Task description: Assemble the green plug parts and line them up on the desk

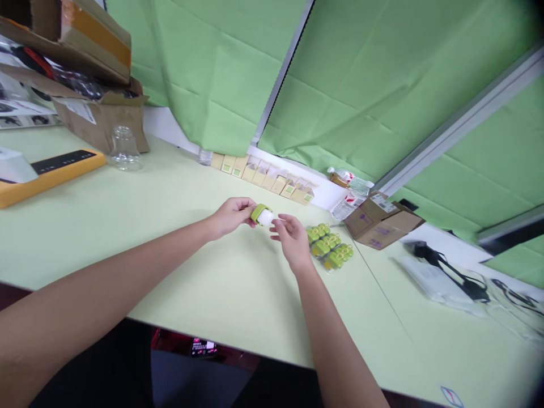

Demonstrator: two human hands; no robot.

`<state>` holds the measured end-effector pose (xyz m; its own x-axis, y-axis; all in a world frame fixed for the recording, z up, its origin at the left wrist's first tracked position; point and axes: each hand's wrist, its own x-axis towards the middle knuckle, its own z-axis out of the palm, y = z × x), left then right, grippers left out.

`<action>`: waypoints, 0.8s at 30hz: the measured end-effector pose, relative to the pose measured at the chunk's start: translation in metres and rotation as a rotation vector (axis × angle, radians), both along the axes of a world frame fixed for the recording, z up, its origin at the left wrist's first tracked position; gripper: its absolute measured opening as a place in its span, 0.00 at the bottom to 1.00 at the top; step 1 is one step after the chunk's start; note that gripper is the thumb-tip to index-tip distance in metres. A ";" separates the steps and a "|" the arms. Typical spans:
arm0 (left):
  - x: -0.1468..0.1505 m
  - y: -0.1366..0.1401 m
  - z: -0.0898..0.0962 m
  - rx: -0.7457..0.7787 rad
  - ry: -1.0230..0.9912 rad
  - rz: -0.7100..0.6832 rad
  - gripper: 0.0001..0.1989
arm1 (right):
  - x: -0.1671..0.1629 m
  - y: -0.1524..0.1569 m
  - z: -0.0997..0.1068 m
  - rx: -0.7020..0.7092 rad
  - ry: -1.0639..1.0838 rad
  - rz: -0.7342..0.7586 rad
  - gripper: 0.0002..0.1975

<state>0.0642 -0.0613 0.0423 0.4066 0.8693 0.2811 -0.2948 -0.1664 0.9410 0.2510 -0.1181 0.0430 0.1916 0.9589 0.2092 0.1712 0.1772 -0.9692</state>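
Observation:
Over the middle of the table, my left hand (234, 217) grips a small green lid (256, 213) between thumb and fingers. A rounded white part (266, 217) shows in the lid's side that faces right. My right hand (293, 238) is close beside this white part, fingers loosely curled and apart. Its thumb tip is at the white edge; whether it touches is hard to tell. Just beyond my right hand stands a group of several small clear containers with green lids (330, 245), partly hidden by that hand.
Several small beige boxes (259, 173) line the back wall. Cardboard boxes stand at the left (106, 119) and right (378, 221). A clear bottle (124, 150) is near an orange-and-black device (63, 169). Plastic bottles (351, 180), cables (454, 272) and a phone (204, 347) also show.

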 end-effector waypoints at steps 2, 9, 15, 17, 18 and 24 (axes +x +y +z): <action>0.000 0.000 0.000 -0.040 0.003 -0.027 0.19 | 0.005 0.000 0.000 -0.036 0.007 -0.017 0.24; 0.006 -0.001 -0.006 -0.081 0.057 -0.116 0.16 | -0.011 -0.012 0.007 -0.015 0.181 0.317 0.23; 0.000 -0.009 0.000 0.220 0.186 0.038 0.17 | -0.010 -0.009 0.000 -0.085 0.295 0.298 0.21; -0.004 -0.014 0.005 0.474 0.268 0.032 0.28 | -0.009 -0.009 0.001 -0.097 0.300 0.300 0.20; -0.005 -0.016 0.007 0.577 0.318 0.026 0.31 | -0.010 -0.009 0.001 -0.096 0.303 0.305 0.19; -0.004 -0.017 0.005 0.746 0.526 0.072 0.25 | -0.012 -0.011 0.004 -0.099 0.347 0.343 0.14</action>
<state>0.0604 -0.0780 0.0471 0.5933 0.5643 0.5740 0.1756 -0.7867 0.5919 0.2395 -0.1295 0.0471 -0.0963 0.9909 0.0936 -0.2170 0.0709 -0.9736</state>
